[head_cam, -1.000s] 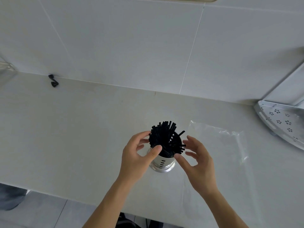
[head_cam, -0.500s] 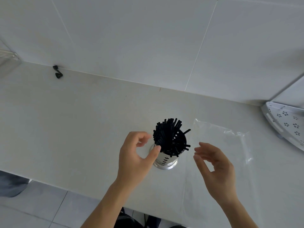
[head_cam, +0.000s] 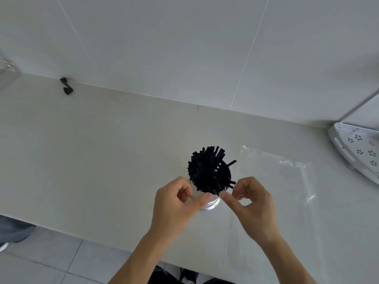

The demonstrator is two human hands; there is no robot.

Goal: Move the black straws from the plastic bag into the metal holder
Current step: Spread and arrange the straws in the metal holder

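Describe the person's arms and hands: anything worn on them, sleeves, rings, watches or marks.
Both forearms are bare as far as the frame shows, with no sleeves in view. The left hand and right hand wear no gloves, and no rings, watch or markings are visible.

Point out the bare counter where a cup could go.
Free: the wide counter stretch left of the metal holder, up to the small black object by the wall. Crowded: around the holder, both hands close in; the plastic bag covers the right.

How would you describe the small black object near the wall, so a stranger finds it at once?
Follow the pale counter to its far left edge, where it meets the tiled wall. There lies a small black object, bent like a hook. It lies alone, far from the black straws.
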